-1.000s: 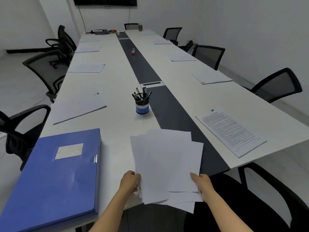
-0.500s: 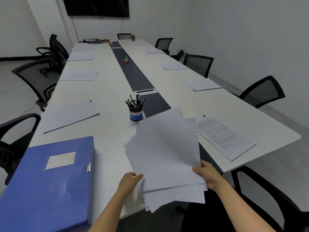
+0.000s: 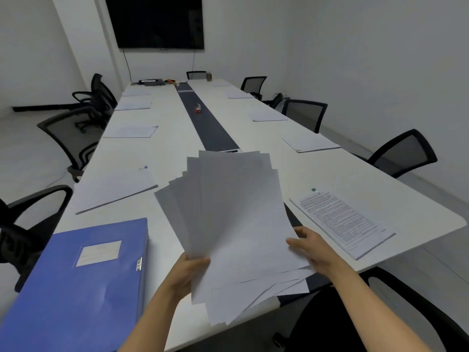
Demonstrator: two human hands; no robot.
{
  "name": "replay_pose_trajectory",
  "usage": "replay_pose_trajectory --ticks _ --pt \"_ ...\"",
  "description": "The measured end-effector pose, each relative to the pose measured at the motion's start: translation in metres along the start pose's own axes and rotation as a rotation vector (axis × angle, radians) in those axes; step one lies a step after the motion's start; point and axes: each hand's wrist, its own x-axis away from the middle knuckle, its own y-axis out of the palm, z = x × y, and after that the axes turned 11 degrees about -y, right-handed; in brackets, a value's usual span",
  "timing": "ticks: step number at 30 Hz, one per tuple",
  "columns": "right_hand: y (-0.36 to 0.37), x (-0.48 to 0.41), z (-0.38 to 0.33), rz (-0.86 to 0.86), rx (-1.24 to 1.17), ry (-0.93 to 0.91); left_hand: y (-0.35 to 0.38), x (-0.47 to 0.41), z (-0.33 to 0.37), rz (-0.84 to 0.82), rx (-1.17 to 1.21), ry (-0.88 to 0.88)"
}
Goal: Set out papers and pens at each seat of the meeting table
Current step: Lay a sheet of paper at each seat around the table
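Observation:
A fanned stack of blank white sheets (image 3: pixel 233 219) is lifted off the near end of the long white meeting table (image 3: pixel 177 158). My left hand (image 3: pixel 189 274) grips the stack's lower left edge, and my right hand (image 3: pixel 313 250) holds its right edge. The raised sheets hide the pen cup. Sets of papers lie at the seats: a printed clipped set (image 3: pixel 342 222) at the near right, a blank set (image 3: pixel 114 191) at the near left, and several more along both sides.
A large blue file box (image 3: pixel 76 283) lies at the near left of the table. Black mesh chairs (image 3: pixel 403 153) line both sides, with one (image 3: pixel 418 313) below my right arm. A dark strip (image 3: pixel 205 123) runs down the table's middle, bearing a small red and white object (image 3: pixel 198 108).
Both hands have lifted the fanned sheets off the table and tilted them up toward me, so they now cover the pen cup. The view has tipped upward.

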Motion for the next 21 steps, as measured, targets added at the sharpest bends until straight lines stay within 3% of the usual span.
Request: replay_pose_trajectory --ticks 5,12,17,21 --pt "0.012 -0.004 0.004 0.13 0.177 -0.047 -0.009 0.009 -0.005 0.023 0.046 0.018" --pt "0.009 -0.014 0.013 0.062 0.047 0.062 -0.022 0.022 -0.004 0.079 0.056 0.082" --pt "-0.011 -0.025 0.028 0.282 -0.036 0.136 -0.034 0.028 -0.007 0.243 0.108 0.12" --pt "-0.041 -0.026 0.05 0.398 0.205 0.214 -0.047 0.038 -0.003 0.327 0.149 0.19"
